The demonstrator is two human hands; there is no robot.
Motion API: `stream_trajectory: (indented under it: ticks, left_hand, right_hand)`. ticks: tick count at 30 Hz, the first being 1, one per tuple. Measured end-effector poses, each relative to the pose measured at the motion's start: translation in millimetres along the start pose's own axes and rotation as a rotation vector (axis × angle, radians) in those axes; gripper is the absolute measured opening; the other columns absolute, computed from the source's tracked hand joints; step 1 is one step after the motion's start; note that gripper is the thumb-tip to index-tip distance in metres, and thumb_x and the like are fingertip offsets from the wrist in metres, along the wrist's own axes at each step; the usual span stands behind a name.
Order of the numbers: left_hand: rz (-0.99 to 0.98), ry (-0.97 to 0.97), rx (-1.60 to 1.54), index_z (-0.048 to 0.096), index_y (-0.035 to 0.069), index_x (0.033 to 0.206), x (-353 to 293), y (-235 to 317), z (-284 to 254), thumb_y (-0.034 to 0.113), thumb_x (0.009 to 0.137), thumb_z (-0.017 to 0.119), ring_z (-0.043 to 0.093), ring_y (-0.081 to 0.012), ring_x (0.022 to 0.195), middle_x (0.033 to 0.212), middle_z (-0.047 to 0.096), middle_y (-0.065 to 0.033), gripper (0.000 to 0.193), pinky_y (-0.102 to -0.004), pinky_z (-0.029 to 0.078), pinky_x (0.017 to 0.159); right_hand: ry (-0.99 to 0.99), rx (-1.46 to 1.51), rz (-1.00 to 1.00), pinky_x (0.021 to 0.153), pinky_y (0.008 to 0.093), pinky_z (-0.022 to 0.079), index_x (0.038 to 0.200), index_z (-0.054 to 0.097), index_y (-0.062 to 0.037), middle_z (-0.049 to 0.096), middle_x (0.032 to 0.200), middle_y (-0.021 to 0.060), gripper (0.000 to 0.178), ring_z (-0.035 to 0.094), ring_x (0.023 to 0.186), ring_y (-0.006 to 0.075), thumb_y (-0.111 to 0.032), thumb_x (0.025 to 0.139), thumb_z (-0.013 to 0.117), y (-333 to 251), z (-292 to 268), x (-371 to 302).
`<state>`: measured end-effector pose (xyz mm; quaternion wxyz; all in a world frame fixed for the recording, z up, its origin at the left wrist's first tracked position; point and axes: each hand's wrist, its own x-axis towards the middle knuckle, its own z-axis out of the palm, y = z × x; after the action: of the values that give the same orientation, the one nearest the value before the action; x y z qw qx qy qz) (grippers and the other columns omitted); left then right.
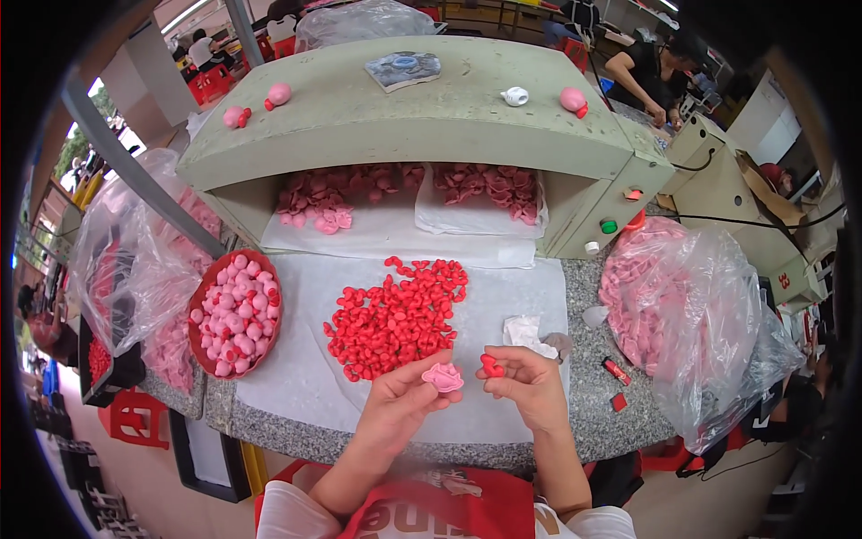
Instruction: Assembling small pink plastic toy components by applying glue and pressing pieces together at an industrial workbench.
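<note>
My left hand holds a small pink molded piece with a wavy rim between thumb and fingers. A short gap to the right, my right hand pinches a small glossy red piece by its fingertips. Both hands are raised over the near part of the white sheet. Just beyond them lies a heap of similar red pieces. To the left, a red-brown basket is filled with round pink balls, some with red parts on them.
A pale green machine with an open slot stands behind, pink pieces inside. Plastic bags of pink parts flank the sheet. A red marker-like stick lies on the granite top. Another person works at the far right.
</note>
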<state>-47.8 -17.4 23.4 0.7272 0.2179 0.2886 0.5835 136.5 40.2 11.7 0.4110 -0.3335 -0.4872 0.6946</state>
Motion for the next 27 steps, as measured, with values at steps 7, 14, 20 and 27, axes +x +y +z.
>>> stream_trajectory:
  ticks: [7, 14, 20, 27]
  left_hand:
    - [-0.074, 0.104, 0.056, 0.049, -0.002, 0.113, 1, 1, 4, 0.009, 0.084, 0.051, 0.059, -0.018, 0.088, 0.097, 0.059, -0.0099, 0.031, -0.0259, 0.047, 0.077]
    - [-0.069, 0.072, 0.119, 0.05, -0.006, 0.109, 4, 3, -2, 0.007, 0.083, 0.05, 0.06, -0.0194, 0.087, 0.099, 0.058, -0.0126, 0.03, -0.0258, 0.05, 0.074]
    - [-0.119, 0.036, 0.12, 0.051, 0.0, 0.112, 3, 5, 7, 0.011, 0.084, 0.052, 0.057, -0.0135, 0.087, 0.094, 0.059, -0.0063, 0.03, -0.0268, 0.048, 0.075]
    - [-0.109, -0.039, 0.157, 0.048, 0.001, 0.116, -7, 6, -3, 0.011, 0.084, 0.052, 0.057, -0.0118, 0.086, 0.096, 0.059, -0.0061, 0.033, -0.0245, 0.047, 0.074]
  right_hand:
    - [-0.034, 0.113, 0.084, 0.059, 0.0229, 0.047, 0.107, 0.052, 0.0033, 0.061, 0.091, 0.0153, 0.031, 0.06, 0.073, 0.0162, 0.004, 0.076, 0.054, -17, 11, -8]
    - [-0.087, -0.311, -0.222, 0.061, 0.0225, 0.045, 0.099, 0.055, 0.0029, 0.055, 0.089, 0.0084, 0.034, 0.055, 0.074, 0.0124, 0.008, 0.067, 0.064, -15, 17, -2]
    - [-0.032, -0.616, -0.438, 0.058, 0.0222, 0.047, 0.089, 0.058, 0.0011, 0.054, 0.087, 0.0094, 0.033, 0.054, 0.067, 0.0115, 0.0, 0.059, 0.073, -22, 20, -9]
    - [-0.137, -0.668, -0.537, 0.061, 0.0245, 0.046, 0.092, 0.057, -0.0018, 0.059, 0.086, 0.0095, 0.029, 0.057, 0.071, 0.0173, 0.0, 0.065, 0.068, -43, 35, -12]
